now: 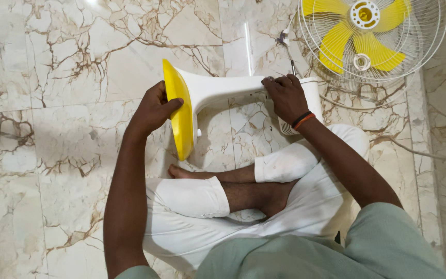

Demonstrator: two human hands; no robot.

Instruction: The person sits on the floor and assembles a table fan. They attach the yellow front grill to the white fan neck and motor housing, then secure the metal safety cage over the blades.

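A table fan lies on its side on the marble floor in front of my crossed legs. Its round yellow base (179,111) faces left, edge-up. My left hand (153,108) grips the rim of that base, thumb over the front. The white stand neck (223,90) runs right from the base to the motor housing (312,98). My right hand (286,95) rests on top of the neck near the housing, fingers curled over it; a black and a red band circle that wrist.
The fan head with yellow blades inside a white wire guard (372,36) lies at the top right. A white power cord (429,154) trails across the floor to the right. Marble floor tiles (58,155) spread to the left.
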